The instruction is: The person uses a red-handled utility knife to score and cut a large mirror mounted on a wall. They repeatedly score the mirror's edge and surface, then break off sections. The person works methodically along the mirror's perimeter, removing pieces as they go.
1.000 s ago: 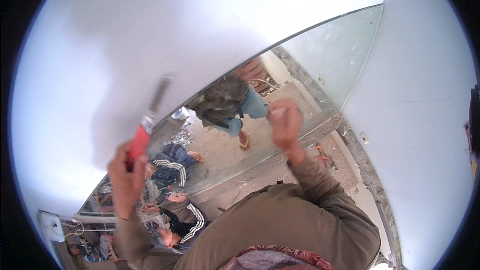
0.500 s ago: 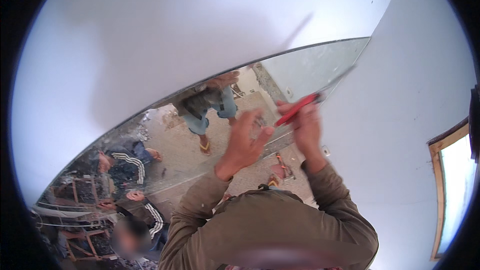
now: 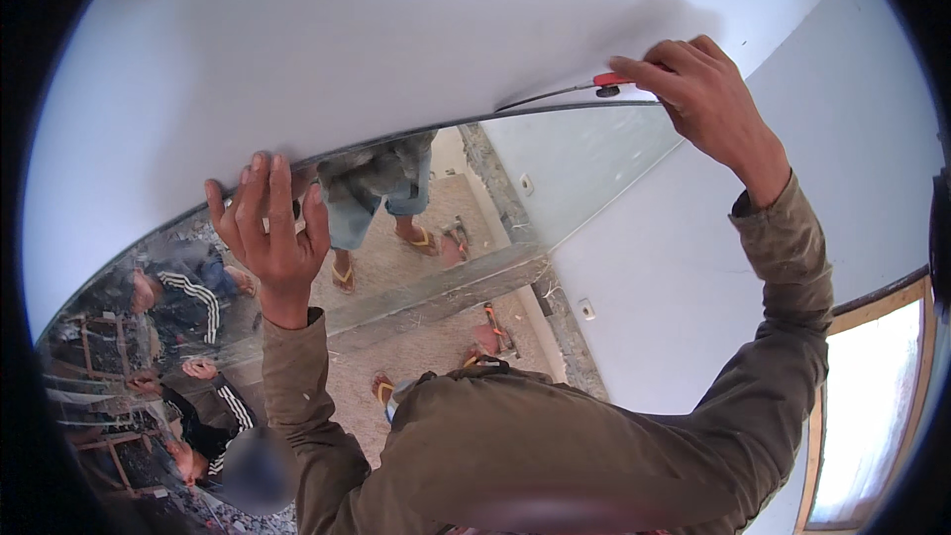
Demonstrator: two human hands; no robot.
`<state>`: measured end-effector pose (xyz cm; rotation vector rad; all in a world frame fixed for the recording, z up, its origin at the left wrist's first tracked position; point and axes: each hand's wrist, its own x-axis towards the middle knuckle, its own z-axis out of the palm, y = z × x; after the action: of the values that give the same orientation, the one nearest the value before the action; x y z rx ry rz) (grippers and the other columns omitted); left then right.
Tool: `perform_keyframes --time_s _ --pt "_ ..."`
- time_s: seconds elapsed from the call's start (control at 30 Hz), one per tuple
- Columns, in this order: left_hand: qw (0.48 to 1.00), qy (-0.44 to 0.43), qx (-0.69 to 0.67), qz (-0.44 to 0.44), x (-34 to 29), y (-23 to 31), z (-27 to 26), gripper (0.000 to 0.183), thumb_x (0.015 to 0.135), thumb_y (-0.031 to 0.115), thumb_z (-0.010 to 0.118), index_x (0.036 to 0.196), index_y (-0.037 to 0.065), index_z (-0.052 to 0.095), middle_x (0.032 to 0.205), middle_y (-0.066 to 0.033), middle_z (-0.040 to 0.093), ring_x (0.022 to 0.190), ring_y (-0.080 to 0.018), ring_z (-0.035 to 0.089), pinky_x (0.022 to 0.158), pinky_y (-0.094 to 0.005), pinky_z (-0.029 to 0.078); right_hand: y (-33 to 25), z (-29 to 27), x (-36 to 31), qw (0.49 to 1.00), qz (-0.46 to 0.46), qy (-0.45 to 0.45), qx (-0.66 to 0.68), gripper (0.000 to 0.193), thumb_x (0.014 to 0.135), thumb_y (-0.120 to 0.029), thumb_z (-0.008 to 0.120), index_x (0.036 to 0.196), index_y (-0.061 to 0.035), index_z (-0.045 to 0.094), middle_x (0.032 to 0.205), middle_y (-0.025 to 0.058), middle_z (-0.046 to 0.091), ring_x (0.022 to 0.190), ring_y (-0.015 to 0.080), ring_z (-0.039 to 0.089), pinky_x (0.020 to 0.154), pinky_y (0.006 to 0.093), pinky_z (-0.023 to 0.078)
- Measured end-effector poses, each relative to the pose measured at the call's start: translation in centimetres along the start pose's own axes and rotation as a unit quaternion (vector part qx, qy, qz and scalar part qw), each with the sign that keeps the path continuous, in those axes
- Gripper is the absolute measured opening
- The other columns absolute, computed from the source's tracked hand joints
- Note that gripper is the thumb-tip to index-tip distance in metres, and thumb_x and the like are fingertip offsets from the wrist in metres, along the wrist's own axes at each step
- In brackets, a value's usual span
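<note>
Right hand point(image 3: 708, 99), upper right, grips the red cutter point(image 3: 608, 79), I judge tracing the mirror's point(image 3: 584, 154) edge; left hand point(image 3: 267, 228), mid-left, spread, apparently empty. Next calls for steadiness.

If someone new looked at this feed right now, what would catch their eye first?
Probably the big mirror slanting across the middle, full of reflected floor and legs. Next, at upper right, the red-handled blade in the right hand, its tip close to the mirror's dark upper edge. The left hand spreads its fingers at that edge, further left.
</note>
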<state>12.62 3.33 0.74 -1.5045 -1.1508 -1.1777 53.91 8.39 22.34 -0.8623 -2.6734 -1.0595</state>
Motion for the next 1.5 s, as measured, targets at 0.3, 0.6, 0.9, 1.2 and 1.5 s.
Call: perform_keyframes --time_s 0.3,0.6,0.9,1.2,1.5 --pt "0.998 -0.017 0.063 -0.013 1.0 1.1 -0.8 0.026 0.096 0.026 0.074 0.116 0.009 0.076 0.109 -0.0054 0.067 0.104 -0.0262 0.065 0.105 -0.0527 0.049 4.3 1.8 -0.5 0.975 -0.146 -0.100 -0.131 0.053 0.096 -0.003 0.059 0.140 -0.0323 0.063 0.091 0.0012 0.062 0.081 0.0183 0.062 0.082 0.0325 0.048" --pt "0.997 0.000 0.079 -0.012 0.2 0.8 0.0 0.019 0.096 0.015 0.074 0.114 0.008 0.076 0.108 -0.0054 0.070 0.107 -0.0247 0.067 0.104 -0.0501 0.051 11.7 5.4 -7.8 0.958 -0.190 -0.113 -0.181 0.053 0.098 -0.012 0.064 0.145 -0.0338 0.058 0.090 -0.0029 0.055 0.089 0.0145 0.054 0.089 0.0311 0.043" --pt "0.994 0.000 0.105 -0.011 -0.7 -0.5 0.1 0.018 0.099 0.015 0.071 0.114 0.007 0.076 0.108 -0.0057 0.074 0.106 -0.0226 0.068 0.105 -0.0487 0.053 20.2 6.7 -15.7 0.948 -0.131 -0.223 -0.185 0.045 0.098 -0.008 0.060 0.138 -0.0277 0.063 0.105 -0.0029 0.062 0.104 0.0149 0.058 0.095 0.0360 0.045" --pt "0.992 -0.005 0.126 0.003 -1.2 -1.5 0.0 0.020 0.103 0.019 0.067 0.115 0.005 0.075 0.112 -0.0052 0.074 0.109 -0.0211 0.068 0.106 -0.0473 0.052 23.8 6.0 -17.4 0.969 0.197 -0.148 -0.024 0.025 0.095 -0.028 0.072 0.111 -0.0089 0.067 0.104 0.0083 0.064 0.098 0.0268 0.064 0.090 0.0431 0.049" --pt "0.987 0.012 0.159 -0.007 -1.9 -2.1 0.6 0.021 0.103 0.019 0.066 0.113 0.005 0.077 0.110 -0.0073 0.075 0.108 -0.0245 0.069 0.102 -0.0471 0.054 20.9 12.1 -18.0 0.800 0.422 0.209 0.373 0.068 0.089 -0.024 0.083 0.134 0.0120 0.046 0.112 0.0163 0.065 0.102 0.0226 0.067 0.091 0.0345 0.056"
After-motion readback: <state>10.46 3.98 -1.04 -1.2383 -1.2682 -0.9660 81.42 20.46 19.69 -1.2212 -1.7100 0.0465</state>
